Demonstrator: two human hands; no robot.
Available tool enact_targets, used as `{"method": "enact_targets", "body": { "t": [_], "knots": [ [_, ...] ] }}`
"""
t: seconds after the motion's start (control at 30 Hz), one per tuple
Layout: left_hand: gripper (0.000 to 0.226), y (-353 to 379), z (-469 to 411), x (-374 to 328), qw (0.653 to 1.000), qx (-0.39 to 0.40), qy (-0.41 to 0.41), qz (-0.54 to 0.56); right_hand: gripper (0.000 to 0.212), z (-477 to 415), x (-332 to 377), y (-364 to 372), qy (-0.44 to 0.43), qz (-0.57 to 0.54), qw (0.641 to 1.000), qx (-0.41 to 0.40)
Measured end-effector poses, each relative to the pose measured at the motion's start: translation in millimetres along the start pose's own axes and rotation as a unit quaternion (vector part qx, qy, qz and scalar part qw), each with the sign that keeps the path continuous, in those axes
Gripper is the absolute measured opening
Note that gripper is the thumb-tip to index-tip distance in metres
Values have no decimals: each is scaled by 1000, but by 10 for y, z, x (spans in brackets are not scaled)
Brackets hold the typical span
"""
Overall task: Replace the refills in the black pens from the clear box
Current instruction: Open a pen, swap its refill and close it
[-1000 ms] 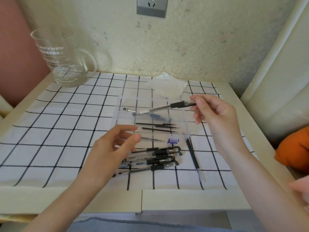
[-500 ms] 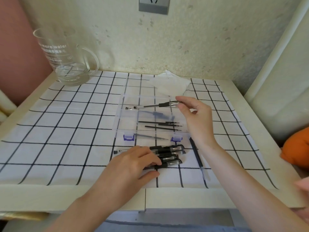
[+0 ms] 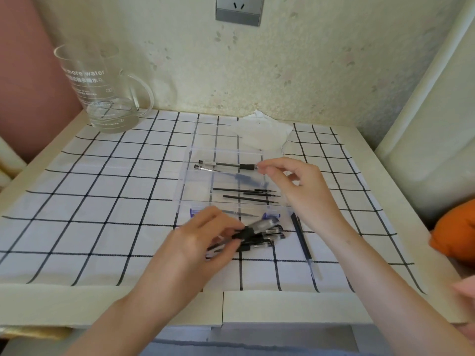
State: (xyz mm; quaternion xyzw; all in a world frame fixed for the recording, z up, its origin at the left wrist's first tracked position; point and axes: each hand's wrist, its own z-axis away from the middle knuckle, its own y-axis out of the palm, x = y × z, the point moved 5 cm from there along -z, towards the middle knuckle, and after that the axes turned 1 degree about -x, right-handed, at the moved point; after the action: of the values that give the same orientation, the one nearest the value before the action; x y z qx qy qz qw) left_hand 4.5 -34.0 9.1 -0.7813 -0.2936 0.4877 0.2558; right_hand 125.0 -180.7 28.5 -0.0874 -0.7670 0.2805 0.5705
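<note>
Lifting black pen (image 3: 257, 227) now, left hand (image 3: 203, 244)

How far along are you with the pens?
Early on, it seems. One pen lies in the clear box, maybe done, the right hand at its end. The left hand grips another pen from the pile. More pens there and refills in the box remain.

Clear box (image 3: 200, 199), purple latches on near wall, lies open. In far compartment, two black pens (image 3: 226, 164) side by side, tips left, right hand (image 3: 295, 186) fingertips at one's grip end. In middle compartment, thin dark refills (image 3: 244, 195), roughly parallel. Just in front of box, pen pile (image 3: 264, 241); raised pen (image 3: 259, 226), blurred, tilted, gripped by left hand (image 3: 203, 242)
</note>
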Motion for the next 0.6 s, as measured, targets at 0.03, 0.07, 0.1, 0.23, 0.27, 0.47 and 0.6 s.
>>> {"method": "enact_targets", "body": {
  "t": [0.03, 0.07, 0.1, 0.23, 0.27, 0.47, 0.6],
  "knots": [
    [17, -62, -23, 5, 999, -27, -8, 21, 22, 36, 47, 8, 1, -7, 1000, 27],
    [18, -119, -42, 8, 998, -51, -16, 32, 23, 82, 89, 27, 7, -15, 998, 61],
    [19, -164, -58, 10, 997, -69, -23, 35, 27, 135, 129, 50, 14, -25, 995, 93],
    [21, -209, -65, 1, 995, -91, -31, 18, 32, 260, 246, 97, 31, -121, 978, 170],
    [23, -205, -59, -1, 995, -94, -38, 15, 29, 270, 254, 94, 32, -141, 973, 178],
    [20, -119, -60, -43, 987, -27, -126, 97, 12, 372, 234, 186, 24, -132, 971, 197],
    [25, -26, -72, -18, 970, 9, -171, 173, 13, 401, 267, 239, 13, -146, 969, 198]
  ]
}}
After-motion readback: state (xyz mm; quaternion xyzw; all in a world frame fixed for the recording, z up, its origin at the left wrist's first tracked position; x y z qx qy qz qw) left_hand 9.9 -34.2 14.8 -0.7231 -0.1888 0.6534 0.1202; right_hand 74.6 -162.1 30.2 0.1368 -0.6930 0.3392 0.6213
